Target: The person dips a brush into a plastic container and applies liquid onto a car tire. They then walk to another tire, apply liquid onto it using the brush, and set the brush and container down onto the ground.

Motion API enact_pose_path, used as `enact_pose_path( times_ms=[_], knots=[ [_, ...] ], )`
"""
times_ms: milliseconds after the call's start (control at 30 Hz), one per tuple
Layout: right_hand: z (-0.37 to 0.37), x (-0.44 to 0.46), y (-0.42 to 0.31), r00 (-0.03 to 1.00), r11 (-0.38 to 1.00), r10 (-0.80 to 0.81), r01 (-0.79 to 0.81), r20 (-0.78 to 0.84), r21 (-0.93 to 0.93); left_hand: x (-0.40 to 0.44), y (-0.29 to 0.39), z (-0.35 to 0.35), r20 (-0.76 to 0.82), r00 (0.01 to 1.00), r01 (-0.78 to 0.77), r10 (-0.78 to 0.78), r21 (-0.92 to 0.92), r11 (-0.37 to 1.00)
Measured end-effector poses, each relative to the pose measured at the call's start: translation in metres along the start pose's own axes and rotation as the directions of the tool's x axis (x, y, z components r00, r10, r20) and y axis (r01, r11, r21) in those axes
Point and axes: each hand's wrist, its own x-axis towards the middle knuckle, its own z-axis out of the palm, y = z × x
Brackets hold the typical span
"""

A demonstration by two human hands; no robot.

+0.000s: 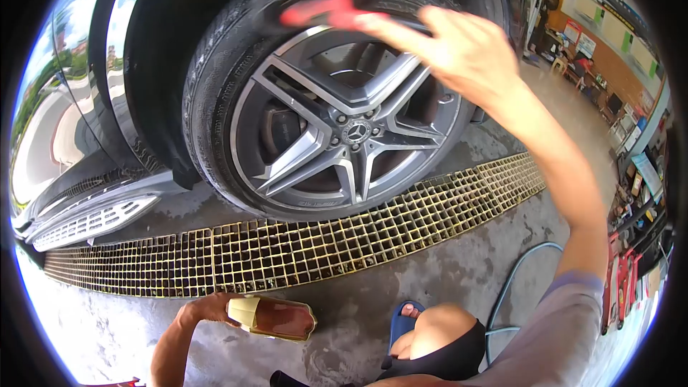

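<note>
My right hand (469,50) is closed around the end of a red-handled brush (322,11), with a finger stretched along it. The brush is smeared by motion and lies against the upper sidewall of the black tire (215,111); its bristles cannot be made out. Inside the tire sits a grey and silver spoked wheel rim (355,104) with a star emblem at its hub. Low on the left, my left hand (208,308) grips the edge of a pale yellow cut-open container (246,313). Its inside looks reddish brown; what it holds is unclear.
A yellow floor grating (308,251) runs beneath the wheel across wet concrete. The dark car body (82,86) and its side step (97,222) are on the left. A blue hose (507,294) curves at right, near a blue sandal (403,326). Cluttered shelves stand far right.
</note>
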Motion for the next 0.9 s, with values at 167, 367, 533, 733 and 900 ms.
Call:
enact_pose_path(
  times_ms=[167,367,533,733,900],
  knots=[
    [0.020,0.011,-0.002,0.996,0.999,-0.034,0.035,0.078,-0.007,-0.013,0.010,0.002,-0.094,0.995,0.019,-0.023,-0.041,0.999],
    [0.011,-0.143,0.025,0.851,0.931,0.364,-0.320,0.379,-0.177,-0.007,-0.018,0.013,-0.142,0.977,-0.175,0.157,-0.128,0.976],
    [0.018,-0.275,-0.054,0.412,0.714,0.670,-0.584,0.618,-0.386,-0.009,-0.018,0.019,-0.164,0.975,-0.182,0.152,-0.188,0.965],
    [0.032,-0.374,-0.187,-0.063,0.480,0.635,-0.749,0.770,-0.457,-0.014,-0.013,0.023,-0.157,0.981,-0.145,0.113,-0.214,0.966],
    [-0.009,-0.400,-0.205,-0.250,0.287,0.455,-0.868,0.855,-0.406,-0.019,-0.015,0.026,-0.175,0.980,-0.125,0.092,-0.185,0.975]
  ],
)
